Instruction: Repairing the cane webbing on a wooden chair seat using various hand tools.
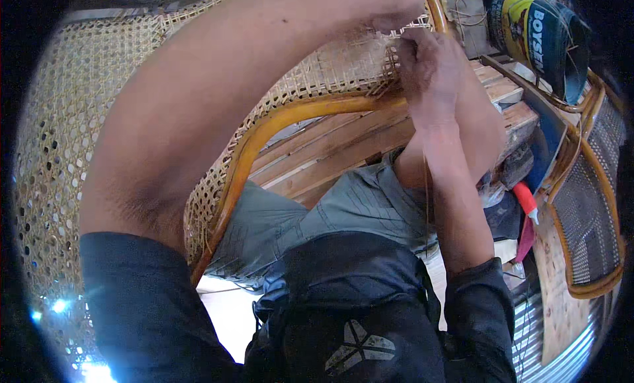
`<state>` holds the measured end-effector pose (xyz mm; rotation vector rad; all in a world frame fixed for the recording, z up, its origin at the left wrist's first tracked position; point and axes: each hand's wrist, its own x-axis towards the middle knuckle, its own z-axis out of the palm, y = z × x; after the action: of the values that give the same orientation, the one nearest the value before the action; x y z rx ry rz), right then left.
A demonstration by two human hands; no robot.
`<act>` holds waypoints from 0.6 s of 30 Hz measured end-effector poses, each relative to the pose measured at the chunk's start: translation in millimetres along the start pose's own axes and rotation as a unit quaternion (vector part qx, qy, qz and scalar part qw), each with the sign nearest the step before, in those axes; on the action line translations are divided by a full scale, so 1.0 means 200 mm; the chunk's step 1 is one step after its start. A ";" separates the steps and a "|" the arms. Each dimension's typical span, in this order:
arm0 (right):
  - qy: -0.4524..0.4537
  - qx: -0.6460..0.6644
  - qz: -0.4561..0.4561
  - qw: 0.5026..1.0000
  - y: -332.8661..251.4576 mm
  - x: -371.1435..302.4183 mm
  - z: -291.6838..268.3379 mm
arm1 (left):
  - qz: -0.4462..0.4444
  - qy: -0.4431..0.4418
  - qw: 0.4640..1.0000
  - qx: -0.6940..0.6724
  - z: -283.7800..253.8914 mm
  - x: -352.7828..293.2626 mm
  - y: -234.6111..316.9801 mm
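A woven cane panel (59, 119) spreads across the left and top, edged by a glossy bent rattan frame (264, 129). My left arm reaches over it to the upper right, where my left hand (399, 10) rests at the webbing beside the frame's upright part; its fingers are mostly hidden. Just below it, my right hand (429, 69) is closed with curled fingers against the panel's edge. What those fingers pinch is hidden. A thin cane strand (427, 191) hangs down alongside my right forearm; whether its upper end is in the hand cannot be made out.
Wooden slats (323, 148) lie beneath the frame, above my legs. A dark green and yellow tin (538, 43) stands at the upper right. Below it are a red bottle with a white nozzle (525, 199) and another rattan frame with dark mesh (591, 218). Loose strands lie near the top.
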<state>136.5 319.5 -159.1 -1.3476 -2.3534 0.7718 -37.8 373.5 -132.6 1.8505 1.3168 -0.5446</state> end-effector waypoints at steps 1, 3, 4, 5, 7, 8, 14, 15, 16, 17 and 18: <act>-0.011 -0.021 0.009 1.000 0.00 -0.01 -0.01 | -0.004 -0.014 1.000 0.009 -0.01 0.00 0.01; -0.038 -0.073 0.030 0.996 -0.01 -0.01 -0.02 | -0.013 -0.039 0.999 0.026 -0.03 0.00 0.02; -0.054 -0.104 0.041 0.992 -0.01 -0.01 -0.02 | 0.001 -0.028 0.999 0.025 -0.03 0.00 0.02; -0.077 -0.146 0.056 0.985 -0.01 -0.01 -0.02 | 0.015 -0.017 0.999 0.022 -0.03 -0.01 0.02; -0.103 -0.192 0.072 0.973 -0.02 -0.01 -0.02 | 0.035 0.021 0.999 0.031 -0.02 -0.01 0.03; -0.108 -0.196 0.076 0.972 -0.02 -0.02 -0.02 | 0.039 0.036 0.998 0.040 -0.01 -0.01 0.03; -0.033 -0.127 0.070 0.989 -0.07 -0.06 0.02 | 0.057 0.051 0.994 0.079 0.02 0.01 0.06; -0.040 -0.115 0.096 0.988 -0.08 -0.07 0.02 | 0.060 0.052 0.993 0.085 0.02 0.01 0.07; -0.033 -0.167 0.064 0.983 -0.09 -0.07 0.03 | 0.064 0.050 0.992 0.092 0.02 0.00 0.06; -0.050 -0.222 0.070 0.971 -0.10 -0.07 0.03 | 0.067 0.050 0.991 0.101 0.03 -0.01 0.06; -0.050 -0.278 0.055 0.958 -0.11 -0.07 0.04 | 0.071 0.055 0.991 0.104 0.03 -0.02 0.06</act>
<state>124.8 296.2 -152.2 -1.6973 -2.7165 0.1988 -28.4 365.4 -129.4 2.1536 1.2245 -0.5279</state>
